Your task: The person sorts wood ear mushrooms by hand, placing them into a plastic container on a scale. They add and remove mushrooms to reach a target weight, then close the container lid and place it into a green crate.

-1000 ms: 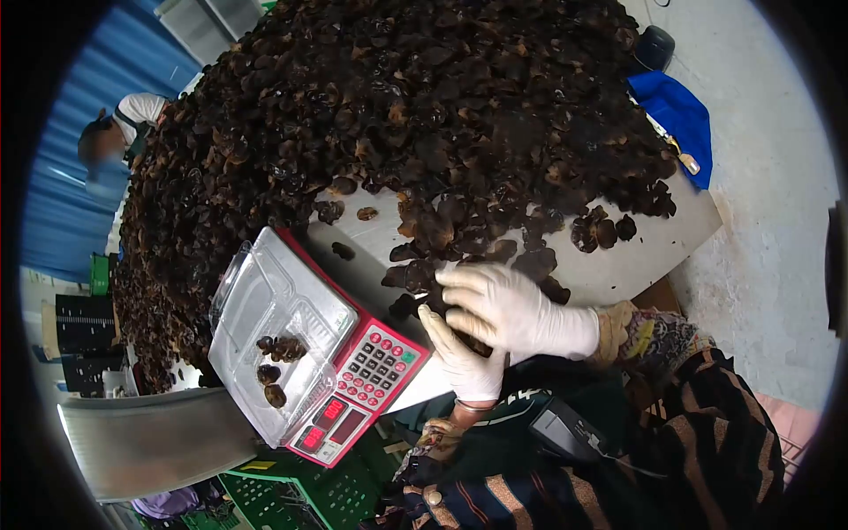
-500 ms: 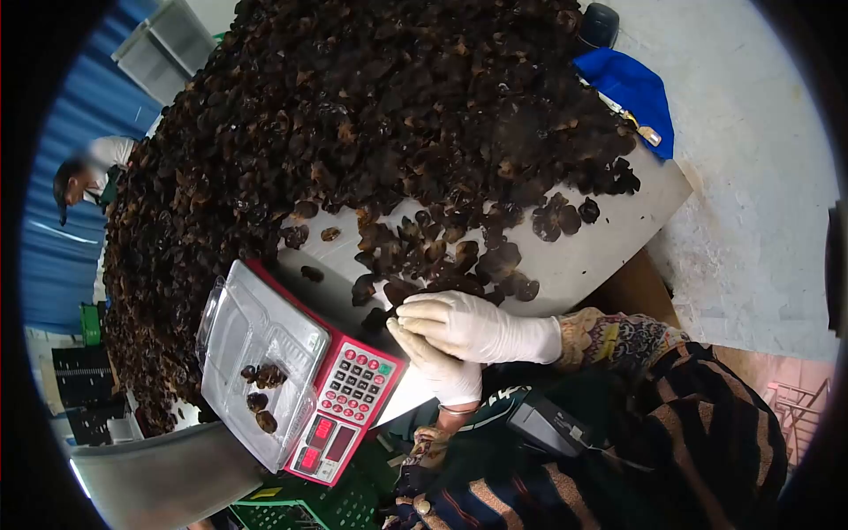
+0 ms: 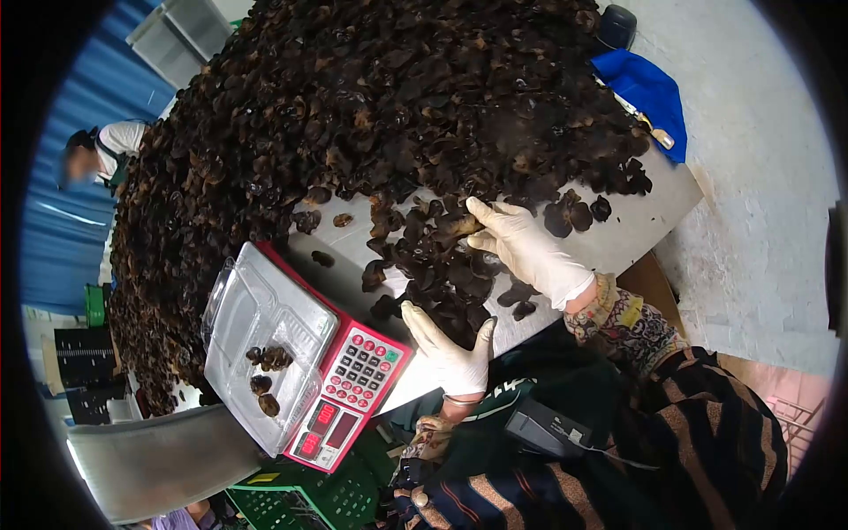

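A small heap of dark wood ear mushrooms (image 3: 442,274) lies on the pale table between my two white-gloved hands. My left hand (image 3: 449,353) is open at the near side of that heap, fingers stretched and thumb spread apart, beside the scale's keypad. At the far right edge of the heap, my right hand (image 3: 534,252) reaches over the mushrooms with fingers and thumb apart; its fingertips touch or nearly touch pieces there. A red digital scale (image 3: 364,371) with red lit digits stands left of my hands. On its tray, inside a clear plastic clamshell box (image 3: 291,331), sit several mushroom pieces (image 3: 269,358).
A huge mound of wood ear mushrooms (image 3: 380,106) covers most of the table (image 3: 658,199). A blue cloth (image 3: 645,93) and a dark cup-like object (image 3: 617,26) lie at the far right. Green crates (image 3: 309,495) stand below the scale. Another person (image 3: 106,155) is at the far left.
My hands were together at the heap's near edge and have moved apart. The right hand went forward over the mushrooms; the left turned its fingers up and opened. Loose mushrooms now extend nearer.
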Demonstrator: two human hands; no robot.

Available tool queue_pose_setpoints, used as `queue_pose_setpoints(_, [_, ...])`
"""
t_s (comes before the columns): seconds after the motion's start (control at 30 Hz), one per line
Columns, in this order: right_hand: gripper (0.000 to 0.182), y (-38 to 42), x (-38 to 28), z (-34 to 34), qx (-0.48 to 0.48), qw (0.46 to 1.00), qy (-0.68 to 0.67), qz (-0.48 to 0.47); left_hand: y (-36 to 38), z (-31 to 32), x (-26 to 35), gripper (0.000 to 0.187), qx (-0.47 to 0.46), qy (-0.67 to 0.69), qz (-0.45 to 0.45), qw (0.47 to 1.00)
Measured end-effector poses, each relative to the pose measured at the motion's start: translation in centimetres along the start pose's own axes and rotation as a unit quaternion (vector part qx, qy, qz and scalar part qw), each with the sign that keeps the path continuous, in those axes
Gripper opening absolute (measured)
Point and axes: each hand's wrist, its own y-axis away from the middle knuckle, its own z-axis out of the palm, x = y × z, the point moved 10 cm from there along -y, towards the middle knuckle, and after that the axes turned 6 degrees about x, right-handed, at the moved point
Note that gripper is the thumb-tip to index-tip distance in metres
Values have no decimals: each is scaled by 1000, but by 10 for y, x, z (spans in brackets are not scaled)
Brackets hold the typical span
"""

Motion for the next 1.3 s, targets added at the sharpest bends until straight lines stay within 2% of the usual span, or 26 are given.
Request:
queue_pose_setpoints(0.1, [38, 4, 1, -2, 21, 998, 65, 11, 0, 0, 2, 115, 3, 6, 5, 1000])
queue_pose_setpoints(0.2, [35, 6, -1, 4, 12, 990, 135, -25, -1, 0, 2, 115, 3, 12, 6, 1000])
queue_pose_setpoints(0.27, [29, 18, -22, 22, -58, 923, 322, -203, 0, 1, 0, 114, 0, 12, 5, 1000])
queue_pose_setpoints(0.33, [34, 27, -14, 27, -109, 908, 357, -192, 0, 2, -2, 113, -4, 8, 3, 1000])
queue_pose_setpoints(0.43, [40, 64, -55, 30, -93, 749, 497, -428, -1, 0, 2, 112, 1, -11, 15, 1000])
queue_pose_setpoints(0.47, [40, 71, -69, 21, -71, 735, 503, -449, -1, -1, 3, 112, 3, -16, 22, 1000])
queue_pose_setpoints(0.53, [40, 80, -70, -8, -80, 798, 508, -315, 0, 0, 2, 111, -1, -21, 26, 999])
queue_pose_setpoints(0.6, [38, 109, -55, -18, -158, 763, 524, -343, 0, 0, 2, 111, -3, -24, 29, 999])
queue_pose_setpoints(0.63, [36, 132, -43, -9, -198, 659, 585, -430, 0, 0, 2, 111, -4, -23, 30, 999])
queue_pose_setpoints(0.67, [31, 140, -23, -13, -222, 638, 615, -406, 0, 0, 3, 111, -5, -22, 32, 999])
queue_pose_setpoints(0.73, [26, 149, 13, -16, -271, 531, 666, -448, -1, 1, 4, 111, -4, -18, 35, 999])
queue_pose_setpoints(0.83, [22, 132, 5, -26, -221, 645, 616, -395, 0, 0, 4, 112, -13, -21, 31, 999])
queue_pose_setpoints(0.87, [21, 127, -7, -25, -205, 705, 570, -369, 0, -1, 5, 112, -18, -24, 29, 999])
queue_pose_setpoints(0.93, [29, 115, -29, -23, -122, 725, 550, -396, -3, -3, 11, 115, -32, -30, 21, 999])
queue_pose_setpoints(0.97, [46, 110, -35, -22, -75, 681, 608, -402, -5, -3, 13, 117, -50, -37, 9, 998])
queue_pose_setpoints(1.0, [71, 102, -34, -21, -46, 625, 661, -413, -7, -3, 13, 118, -67, -43, -4, 997])
queue_pose_setpoints(1.03, [81, 92, -27, -19, -50, 616, 690, -377, -11, -1, 12, 119, -91, -40, -6, 995])
queue_pose_setpoints(1.07, [91, 84, -19, -16, -55, 605, 719, -339, -16, 3, 8, 115, -126, -36, -53, 990])
queue_pose_setpoints(1.13, [100, 74, -7, 3, -119, 635, 704, -295, -25, 3, 9, 109, -67, -46, -5, 997])
queue_pose_setpoints(1.17, [100, 71, -4, 14, -141, 643, 677, -329, -34, 6, 6, 99, -45, 16, 2, 999])
queue_pose_setpoints(1.2, [100, 60, 1, 18, -158, 677, 660, -285, -39, 14, -1, 105, -60, 23, -7, 998])
queue_pose_setpoints(1.27, [98, 43, 12, 32, -196, 735, 619, -194, -54, 24, -10, 99, -51, 57, 14, 997])
queue_pose_setpoints(1.3, [93, 41, 10, 49, -200, 733, 614, -216, -61, 27, -11, 97, -69, 96, -15, 993])
